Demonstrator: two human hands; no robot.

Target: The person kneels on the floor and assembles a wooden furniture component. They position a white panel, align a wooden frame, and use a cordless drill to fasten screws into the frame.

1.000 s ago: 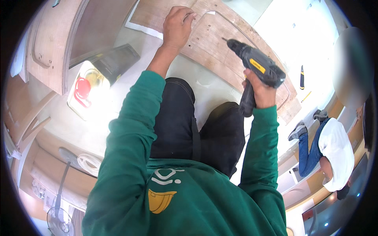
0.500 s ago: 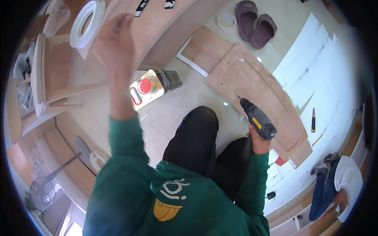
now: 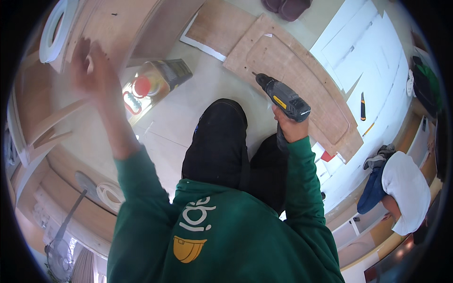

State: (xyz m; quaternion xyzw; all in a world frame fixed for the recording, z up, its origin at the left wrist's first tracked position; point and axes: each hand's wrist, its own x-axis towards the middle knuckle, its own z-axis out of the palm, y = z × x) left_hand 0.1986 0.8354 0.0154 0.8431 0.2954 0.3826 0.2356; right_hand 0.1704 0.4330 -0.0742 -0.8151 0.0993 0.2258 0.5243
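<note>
My right hand (image 3: 293,127) is wrapped round the grip of a black and yellow cordless drill (image 3: 285,100). Its bit points up and left, over the near edge of a curved wooden panel (image 3: 302,78) that lies on the floor. My left hand (image 3: 96,70) is raised at the side of a curved wooden bench-like piece (image 3: 106,28). Motion blurs its fingers, and whether anything is in them cannot be made out. Just right of that hand stands a metal can (image 3: 167,75) with a red cap, partly covered by my wrist.
White sheets (image 3: 363,52) cover the floor at right, with a utility knife (image 3: 363,107) and a pencil (image 3: 368,129) on them. Another person (image 3: 406,188) bends at far right. Dark slippers (image 3: 288,7) lie at the top. A roll of white edging (image 3: 56,30) rests upper left.
My left hand has moved left and down, away from the black strips on the wooden piece. The drill has shifted up and left in my right hand. The whole view has turned somewhat.
</note>
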